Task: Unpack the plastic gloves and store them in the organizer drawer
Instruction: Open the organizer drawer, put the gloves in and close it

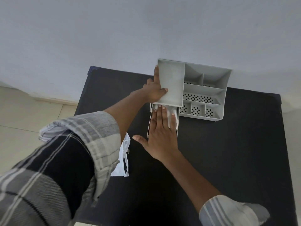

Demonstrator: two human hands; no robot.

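A grey desk organizer (203, 90) stands at the back of the black table, against the wall. Its drawer (178, 124) is pulled out toward me at the organizer's left front. Pale plastic gloves (173, 117) lie inside the drawer. My right hand (161, 132) lies flat with fingers spread, pressing down on the gloves; the thumb sticks out left of the drawer. My left hand (154, 90) grips the organizer's left side wall, thumb over the top edge. The empty white packaging bag (123, 159) lies on the table to the left, partly under my left sleeve.
The black table (236, 152) ends at the wall behind and at edges on the left and right. A pale tiled floor (24, 119) shows to the left. The organizer's right side has several open compartments with perforated bottoms (197, 97).
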